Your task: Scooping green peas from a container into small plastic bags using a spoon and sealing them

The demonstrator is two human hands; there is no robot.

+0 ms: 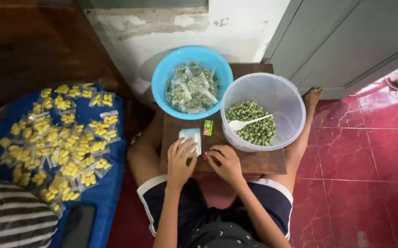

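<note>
On the small wooden surface (263, 161) across the person's lap, the left hand (180, 158) rests on a stack of small clear plastic bags (191, 137), fingers curled over its near edge, the grip grasping the top bag loosely rather than clenched. The right hand (225, 161) lies just beside it to the right, knuckles up and fingers bent inward on the wood; something small and reddish shows at its fingertips, but I cannot tell whether that grip is closed on it.

The work in hand looks like peeling one bag off the stack. To do it well, I judge the left thumb should slide only the top sheet while the other fingers pin the rest, and the right hand should pinch the loosened mouth open close to the stack.

Both forearms come in from the near edge, elbows apart and wrists angled toward each other, palms down.

Just far and right of the hands stands a clear round tub (295, 98) of green coated nuts (251, 121) with a white plastic spoon (247, 122) lying in it. A blue bowl (162, 76) of filled green packets (192, 88) sits far left of it. A small green wrapper (208, 127) lies between them. On the far left, packets of yellow snacks (61, 138) are spread over a blue cloth (102, 197).
</note>
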